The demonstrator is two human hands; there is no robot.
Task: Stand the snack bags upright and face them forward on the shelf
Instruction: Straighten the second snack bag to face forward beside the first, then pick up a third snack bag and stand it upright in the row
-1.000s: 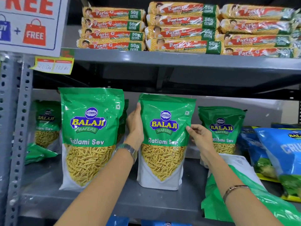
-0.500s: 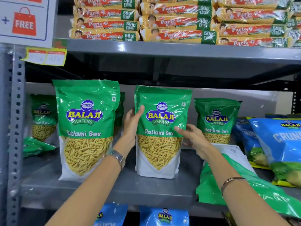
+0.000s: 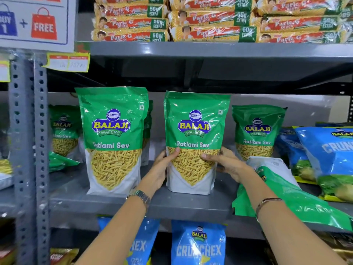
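Upright green sev bag, front-facing, mid-shelf.

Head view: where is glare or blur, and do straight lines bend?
Head view: glare streaks cross the held Ratlami Sev bag and the biscuit packs; the blue bag at right is blurred; the shelf edge bows slightly, as wide-angle lenses do.

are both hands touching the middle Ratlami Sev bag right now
Touching. The head view shows the left hand and right hand on the middle Ratlami Sev bag, thumbs pressed against its front.
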